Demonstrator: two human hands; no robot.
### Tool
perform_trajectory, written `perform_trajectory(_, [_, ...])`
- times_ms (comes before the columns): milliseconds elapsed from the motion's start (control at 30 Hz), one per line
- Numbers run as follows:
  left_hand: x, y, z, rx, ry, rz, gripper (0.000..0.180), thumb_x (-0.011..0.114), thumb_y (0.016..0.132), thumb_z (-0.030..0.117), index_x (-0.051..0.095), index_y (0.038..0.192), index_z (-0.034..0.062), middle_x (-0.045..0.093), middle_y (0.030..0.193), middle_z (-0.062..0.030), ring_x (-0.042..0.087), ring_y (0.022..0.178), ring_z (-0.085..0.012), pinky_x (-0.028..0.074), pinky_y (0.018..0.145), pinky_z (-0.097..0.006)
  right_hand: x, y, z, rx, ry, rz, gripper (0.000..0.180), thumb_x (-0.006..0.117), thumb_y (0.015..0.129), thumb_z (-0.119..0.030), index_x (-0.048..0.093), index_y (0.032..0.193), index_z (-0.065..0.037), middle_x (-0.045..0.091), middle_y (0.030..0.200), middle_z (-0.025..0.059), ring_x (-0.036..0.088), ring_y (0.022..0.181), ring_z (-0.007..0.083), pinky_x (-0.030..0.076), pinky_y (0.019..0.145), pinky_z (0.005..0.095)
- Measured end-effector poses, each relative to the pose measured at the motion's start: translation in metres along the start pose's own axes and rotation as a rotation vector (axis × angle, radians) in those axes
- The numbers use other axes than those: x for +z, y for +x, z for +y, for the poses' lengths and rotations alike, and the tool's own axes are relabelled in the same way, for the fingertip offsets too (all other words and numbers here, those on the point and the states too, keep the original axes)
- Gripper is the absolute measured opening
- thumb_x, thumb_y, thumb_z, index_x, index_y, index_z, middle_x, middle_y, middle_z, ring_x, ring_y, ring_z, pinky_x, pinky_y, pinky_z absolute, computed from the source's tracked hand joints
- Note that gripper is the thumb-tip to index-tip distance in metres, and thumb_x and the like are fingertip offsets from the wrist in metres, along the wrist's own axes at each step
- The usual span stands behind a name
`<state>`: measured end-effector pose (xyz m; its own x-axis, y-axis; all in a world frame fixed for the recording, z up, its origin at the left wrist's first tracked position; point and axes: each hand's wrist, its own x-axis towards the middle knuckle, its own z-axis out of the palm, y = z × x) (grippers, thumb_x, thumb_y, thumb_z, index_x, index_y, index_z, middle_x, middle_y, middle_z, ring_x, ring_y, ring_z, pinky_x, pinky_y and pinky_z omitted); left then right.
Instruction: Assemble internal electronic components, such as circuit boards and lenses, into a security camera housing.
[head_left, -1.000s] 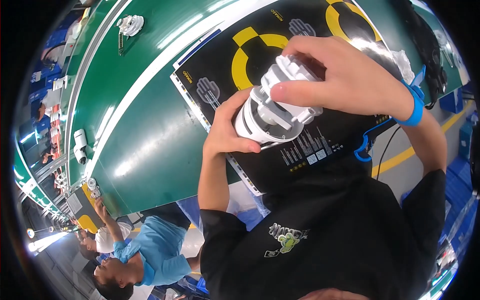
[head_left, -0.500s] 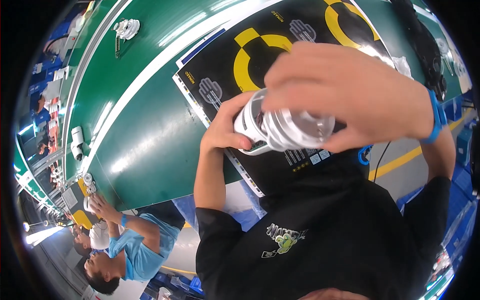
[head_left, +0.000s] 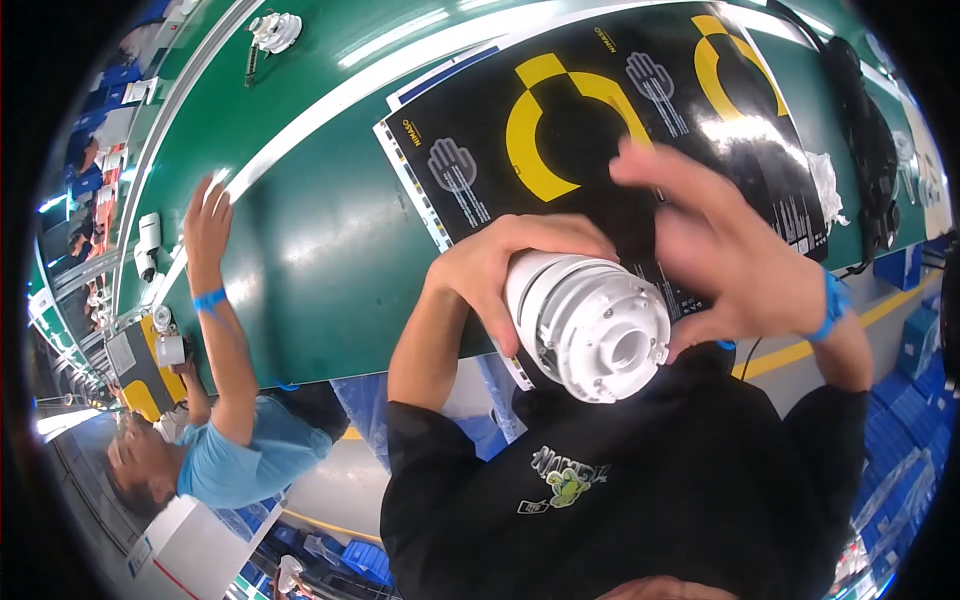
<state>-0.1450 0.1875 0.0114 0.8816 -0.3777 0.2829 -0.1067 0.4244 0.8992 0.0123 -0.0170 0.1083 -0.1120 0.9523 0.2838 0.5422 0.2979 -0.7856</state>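
Note:
My left hand [head_left: 505,265] is wrapped around a white cylindrical device [head_left: 600,325], gripping its body from the left. The device's round ribbed end with a central hole faces the camera. My right hand [head_left: 725,250] hovers just right of and above the device with its fingers spread and blurred. Its thumb side lies close to the device's rim, and a blue wristband [head_left: 830,305] circles the wrist. Both hands are over the near edge of a black mat [head_left: 560,110] printed with yellow arcs and grey hand symbols.
The mat lies on a green belt table [head_left: 320,230]. A co-worker in a light blue shirt [head_left: 240,450] at the left rests a hand [head_left: 208,215] on the belt. Another white device [head_left: 275,28] sits far off. A black bag [head_left: 865,140], white cloth [head_left: 825,185] and blue crates [head_left: 900,420] are at right.
My right hand has come off the top of the device and opened. The device has turned so its round end faces the camera. The co-worker has reached an arm onto the belt.

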Motion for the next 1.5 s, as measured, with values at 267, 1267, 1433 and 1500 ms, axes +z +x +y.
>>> perform_trajectory(267, [0.008,0.006,0.006,-0.086,0.126,0.596,0.113,0.092,0.034,0.054,0.044,0.122,0.0009,0.052,0.119,-0.0131,0.054,0.112,-0.0212,0.043,0.097,-0.033,0.079,0.010,0.038,-0.005,0.351,0.428,0.107,0.088,0.053,-0.021,0.028,0.140,-0.003,0.034,0.141,0.0182,0.034,0.131,0.0353,0.031,0.108,0.0411])
perform_trajectory(1267, [0.051,0.102,0.048,-0.099,1.701,0.475,0.067,0.074,0.076,0.039,0.049,0.126,0.0013,0.049,0.119,-0.0202,0.054,0.098,-0.0352,0.047,0.080,-0.042,0.086,-0.010,0.079,0.144,-0.138,1.049,0.091,0.086,0.050,-0.018,0.041,0.129,-0.007,0.050,0.122,0.0142,0.049,0.111,0.0347,0.041,0.091,0.0436])
perform_trajectory(1433, [0.073,0.121,0.050,-0.162,1.720,0.457,0.066,0.075,0.072,0.031,0.051,0.125,0.0011,0.051,0.117,-0.0204,0.052,0.102,-0.0365,0.046,0.082,-0.042,0.089,-0.010,0.078,0.139,-0.199,1.125,0.091,0.086,0.051,-0.017,0.039,0.128,-0.007,0.050,0.121,0.0146,0.048,0.112,0.0356,0.040,0.092,0.0448])
perform_trajectory(1500, [0.063,0.116,0.050,-0.140,1.714,0.401,0.064,0.074,0.073,0.031,0.051,0.125,0.0009,0.051,0.117,-0.0206,0.052,0.102,-0.0367,0.046,0.082,-0.042,0.090,-0.011,0.080,0.117,-0.192,1.144,0.090,0.086,0.051,-0.016,0.040,0.128,-0.007,0.050,0.121,0.0144,0.048,0.112,0.0355,0.040,0.093,0.0453])
